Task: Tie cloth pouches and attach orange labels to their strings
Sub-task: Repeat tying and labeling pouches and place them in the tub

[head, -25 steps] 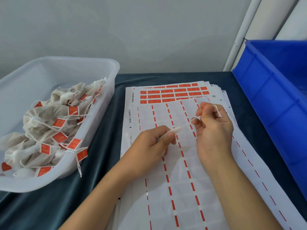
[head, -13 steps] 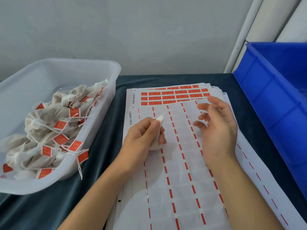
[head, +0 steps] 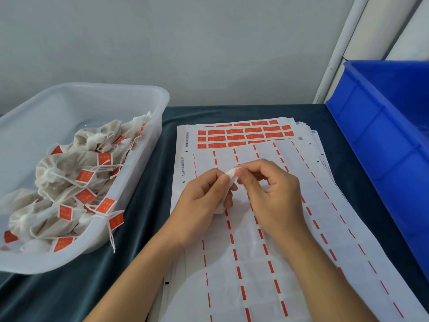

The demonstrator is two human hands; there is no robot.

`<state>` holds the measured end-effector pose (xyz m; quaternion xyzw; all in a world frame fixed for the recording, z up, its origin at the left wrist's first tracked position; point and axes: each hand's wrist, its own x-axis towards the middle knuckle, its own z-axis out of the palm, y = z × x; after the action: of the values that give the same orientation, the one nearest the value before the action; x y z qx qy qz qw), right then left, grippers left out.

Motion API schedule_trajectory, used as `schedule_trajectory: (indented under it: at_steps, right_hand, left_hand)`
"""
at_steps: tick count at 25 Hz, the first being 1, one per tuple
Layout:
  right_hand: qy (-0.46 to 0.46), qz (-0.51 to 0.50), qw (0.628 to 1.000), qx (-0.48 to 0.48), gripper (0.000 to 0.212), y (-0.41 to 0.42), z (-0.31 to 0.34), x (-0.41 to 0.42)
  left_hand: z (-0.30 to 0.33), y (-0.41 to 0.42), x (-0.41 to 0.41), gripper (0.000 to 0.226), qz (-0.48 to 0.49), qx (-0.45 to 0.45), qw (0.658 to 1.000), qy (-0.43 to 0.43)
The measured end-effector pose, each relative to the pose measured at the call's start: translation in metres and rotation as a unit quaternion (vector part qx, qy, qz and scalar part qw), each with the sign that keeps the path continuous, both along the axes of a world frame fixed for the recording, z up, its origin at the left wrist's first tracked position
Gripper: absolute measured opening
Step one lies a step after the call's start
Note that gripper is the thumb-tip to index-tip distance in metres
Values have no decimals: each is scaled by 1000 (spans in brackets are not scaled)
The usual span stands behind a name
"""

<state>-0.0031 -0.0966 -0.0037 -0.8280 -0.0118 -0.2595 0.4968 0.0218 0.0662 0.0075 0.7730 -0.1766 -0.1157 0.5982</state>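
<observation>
- Your left hand (head: 204, 196) grips a pouch (head: 228, 182) above the label sheets (head: 255, 252) (mid-counter).
- Your right hand (head: 271, 194) pinches its neck.
- Risk: a loose pinch could let the neck reopen.

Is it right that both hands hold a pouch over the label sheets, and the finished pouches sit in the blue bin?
Not quite. The head view shows the finished pouches in the clear tub, not the blue bin. Both hands, left and right, do hold a pouch over the label sheets.
</observation>
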Motion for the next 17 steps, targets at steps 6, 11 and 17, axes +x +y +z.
schedule_trajectory:
  at_steps: [6,11,17]
  right_hand:
    - [-86,-72,993,-28,15,-3,0,-2]
    - [-42,-68,996,36,16,0,1,0]
    - [-33,-91,993,66,15,-4,2,0]
  left_hand:
    - [0,-4,-3,41,-18,49,999,-4]
    - [5,1,-1,41,-53,14,998,23]
    - [8,4,-1,40,-61,-5,997,56]
